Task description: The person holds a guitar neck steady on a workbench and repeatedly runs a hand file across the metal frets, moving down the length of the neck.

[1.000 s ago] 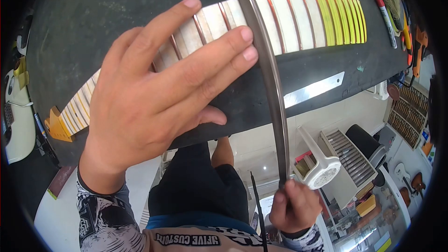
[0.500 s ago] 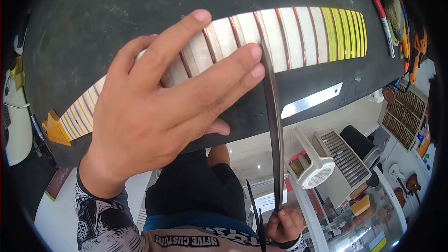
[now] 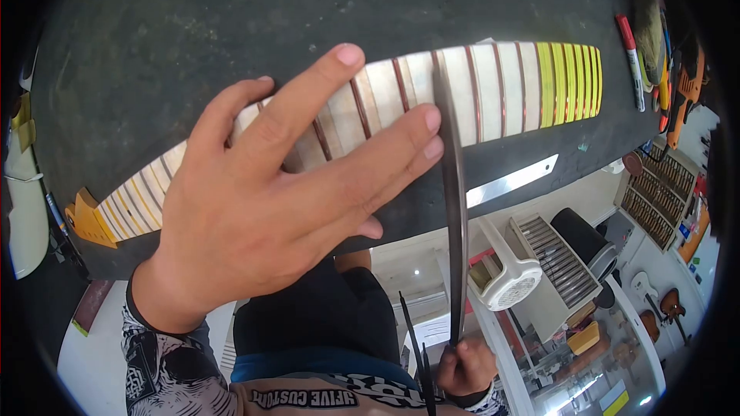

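Note:
A long guitar neck [image 3: 420, 81] lies on the dark bench, its frets showing between strips of white tape and, at the right end, yellow tape. Spread over its middle, my left hand [image 3: 270, 185] has its fingers apart, with two fingertips beside a long dark metal file [image 3: 456, 208]. The file crosses the neck, its far end over a fret. Low in view, my right hand [image 3: 468, 368] is closed around the file's near end. The yellow-orange headstock [image 3: 92, 219] is at the left.
A flat metal plate [image 3: 512, 181] lies near the bench edge. A red-capped marker [image 3: 630, 62] and other tools sit at the right. Below stand a white stool-like object [image 3: 509, 273], a tray of rods [image 3: 559, 258] and a glass case [image 3: 617, 354]. Dark cables hang before my shirt.
The file has drawn back toward my body, with my right hand lower and nearer. The bench and neck appear lower in view. My left hand stays spread on the neck.

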The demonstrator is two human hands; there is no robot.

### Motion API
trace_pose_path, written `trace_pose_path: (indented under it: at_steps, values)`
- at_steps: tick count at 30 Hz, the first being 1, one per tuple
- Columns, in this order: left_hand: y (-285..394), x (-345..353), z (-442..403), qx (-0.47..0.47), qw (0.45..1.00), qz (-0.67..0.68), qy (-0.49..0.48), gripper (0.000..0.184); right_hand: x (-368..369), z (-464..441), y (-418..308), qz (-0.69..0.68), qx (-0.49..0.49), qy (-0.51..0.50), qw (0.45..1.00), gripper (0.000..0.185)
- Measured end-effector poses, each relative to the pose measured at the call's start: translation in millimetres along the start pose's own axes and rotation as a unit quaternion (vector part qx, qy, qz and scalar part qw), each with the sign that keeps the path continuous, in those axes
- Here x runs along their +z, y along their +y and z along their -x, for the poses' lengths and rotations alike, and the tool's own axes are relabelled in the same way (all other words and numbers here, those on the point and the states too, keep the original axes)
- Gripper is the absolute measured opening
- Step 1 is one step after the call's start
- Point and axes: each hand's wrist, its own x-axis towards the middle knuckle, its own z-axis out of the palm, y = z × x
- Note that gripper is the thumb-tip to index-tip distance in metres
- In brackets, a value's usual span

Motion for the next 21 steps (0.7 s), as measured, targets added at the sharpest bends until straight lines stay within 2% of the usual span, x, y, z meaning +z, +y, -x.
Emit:
trace_pose_path:
  at_steps: [4, 7, 10, 16, 18, 21]
  values:
    - [1, 0, 0, -0.001, 1.000, 0.000, -0.001, 0.052, -1, 2, -2, -0.005, -0.006, -0.014, 1.000, 0.052]
    - [2, -1, 0, 0.001, 1.000, -0.005, -0.002, 0.052, 7, -58, -9, -0.049, -0.002, 0.015, 0.999, 0.043]
    - [2, -1, -1, 0.006, 1.000, -0.016, 0.000, 0.052, 6, -115, -25, -0.044, -0.021, 0.023, 0.999, 0.046]
    - [-3, 1, 0, 0.026, 0.999, -0.027, 0.011, 0.053, 10, -20, 9, -0.098, -0.016, 0.078, 0.992, 0.050]
    - [-3, 0, -1, 0.036, 0.999, -0.035, 0.011, 0.055, 13, -12, 18, -0.045, -0.031, 0.111, 0.992, 0.047]
    - [-3, -2, -3, 0.051, 0.998, -0.047, 0.012, 0.060, 20, 5, 30, -0.069, -0.004, 0.130, 0.989, 0.050]
